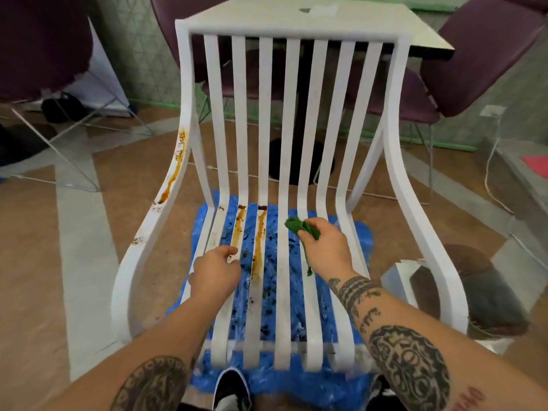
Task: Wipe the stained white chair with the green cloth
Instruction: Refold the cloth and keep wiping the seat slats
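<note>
— How much of the white chair (292,120) is clean?

— Not much, I'd judge. Orange-brown streaks run down two seat slats at centre-left of the frame, and the armrest at left is streaked and speckled too.

— Where's the green cloth (302,228)?

— Bunched in my right hand (323,247), fingers curled and pinching it, on a slat right of centre that looks clean. My left hand (215,269) rests on the left slats, fingers loosely curled, holding nothing; the stains remain
</note>
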The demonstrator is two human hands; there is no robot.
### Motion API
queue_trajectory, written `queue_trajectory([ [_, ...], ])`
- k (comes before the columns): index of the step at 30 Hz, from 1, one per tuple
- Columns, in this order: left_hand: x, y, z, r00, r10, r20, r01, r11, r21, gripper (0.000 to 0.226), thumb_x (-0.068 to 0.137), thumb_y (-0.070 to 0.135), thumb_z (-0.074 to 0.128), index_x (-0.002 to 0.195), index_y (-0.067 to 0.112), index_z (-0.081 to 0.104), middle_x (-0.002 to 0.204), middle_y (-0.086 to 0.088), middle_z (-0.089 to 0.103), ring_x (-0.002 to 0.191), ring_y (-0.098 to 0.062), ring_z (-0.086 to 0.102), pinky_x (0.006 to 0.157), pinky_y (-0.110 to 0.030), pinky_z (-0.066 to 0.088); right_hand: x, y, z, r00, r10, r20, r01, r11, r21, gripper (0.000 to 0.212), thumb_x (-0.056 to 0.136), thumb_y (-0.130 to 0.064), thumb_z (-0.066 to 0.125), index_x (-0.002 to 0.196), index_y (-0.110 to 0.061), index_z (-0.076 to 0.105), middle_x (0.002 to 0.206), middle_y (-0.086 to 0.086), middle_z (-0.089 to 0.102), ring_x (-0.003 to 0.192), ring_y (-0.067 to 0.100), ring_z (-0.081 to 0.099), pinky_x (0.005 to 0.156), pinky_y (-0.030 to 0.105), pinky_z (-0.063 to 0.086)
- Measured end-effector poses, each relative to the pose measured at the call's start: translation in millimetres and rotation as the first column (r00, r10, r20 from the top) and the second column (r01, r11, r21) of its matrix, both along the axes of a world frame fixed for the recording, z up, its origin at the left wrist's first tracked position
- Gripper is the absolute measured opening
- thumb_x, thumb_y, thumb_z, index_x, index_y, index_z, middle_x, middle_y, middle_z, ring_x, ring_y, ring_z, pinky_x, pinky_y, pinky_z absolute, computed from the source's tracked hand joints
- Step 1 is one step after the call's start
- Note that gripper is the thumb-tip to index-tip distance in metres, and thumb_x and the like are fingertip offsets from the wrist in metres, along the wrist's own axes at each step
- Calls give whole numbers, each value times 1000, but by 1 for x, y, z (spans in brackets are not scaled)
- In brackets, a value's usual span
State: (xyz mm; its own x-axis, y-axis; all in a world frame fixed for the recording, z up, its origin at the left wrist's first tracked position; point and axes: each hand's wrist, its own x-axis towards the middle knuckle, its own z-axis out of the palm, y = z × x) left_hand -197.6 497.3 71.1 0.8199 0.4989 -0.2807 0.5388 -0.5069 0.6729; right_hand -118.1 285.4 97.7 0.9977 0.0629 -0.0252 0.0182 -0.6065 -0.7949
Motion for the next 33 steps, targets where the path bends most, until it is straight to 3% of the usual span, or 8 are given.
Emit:
queue_trajectory([
  [3,8,10,-17,997,-18,-82,27,993,111,36,86,30,60,121,35,69,86,-3,73,71,-29,69,75,-49,61,18,20,-29,960,268,-79,-278,889,-364,30,102,-33,57,128,-20,67,119,6,61,112,29,55,94,43,50],
  [6,8,7,-24,995,-61,-83,72,987,143,37,87,28,58,121,34,70,81,-1,70,96,-37,67,84,-52,57,14,31,-65,878,406,-252,-477,712,-515,40,105,-30,53,143,-21,57,142,9,47,129,35,45,109,47,43],
  [14,-1,-8,-20,984,-114,-137,140,970,200,35,98,24,53,130,36,63,132,-1,61,139,-25,30,104,-45,33,-23,28,-76,861,454,-229,-493,632,-598,42,102,-9,51,143,-21,56,128,8,47,111,31,51,94,40,48],
  [20,-20,-18,-4,976,-156,-150,182,967,178,36,96,25,53,129,37,63,131,-1,62,129,-27,47,102,-45,45,-75,15,-64,828,488,-274,-551,621,-557,42,101,-5,48,140,-18,60,123,9,49,109,32,51,95,42,48],
  [24,-34,-29,5,978,-176,-116,184,981,64,31,96,24,53,120,39,65,110,-6,71,83,-28,68,70,-39,59,-101,8,-52,777,506,-373,-627,578,-523,41,100,-5,51,138,-16,60,124,11,48,112,33,52,97,43,48],
  [27,-46,-36,16,975,-213,-67,210,977,-48,32,101,19,52,129,26,64,123,-2,69,57,-11,58,50,-22,46,-105,-1,-31,739,470,-483,-663,635,-397,37,99,-16,57,135,-17,63,123,9,55,109,28,58,98,39,51],
  [30,-57,-41,26,969,-244,-35,237,961,-141,32,102,24,52,132,24,63,128,3,66,81,-9,64,68,-23,53,-98,-14,-7,787,347,-510,-506,836,-212,34,102,-28,57,133,-19,65,133,4,65,112,21,62,97,32,51],
  [33,-63,-54,35,972,-234,-20,220,937,-271,26,102,30,55,125,27,65,116,3,69,96,-15,67,82,-33,56,-96,-20,10,872,165,-460,-159,986,51,37,102,-28,59,137,-15,61,129,1,65,103,15,63,91,28,51],
])
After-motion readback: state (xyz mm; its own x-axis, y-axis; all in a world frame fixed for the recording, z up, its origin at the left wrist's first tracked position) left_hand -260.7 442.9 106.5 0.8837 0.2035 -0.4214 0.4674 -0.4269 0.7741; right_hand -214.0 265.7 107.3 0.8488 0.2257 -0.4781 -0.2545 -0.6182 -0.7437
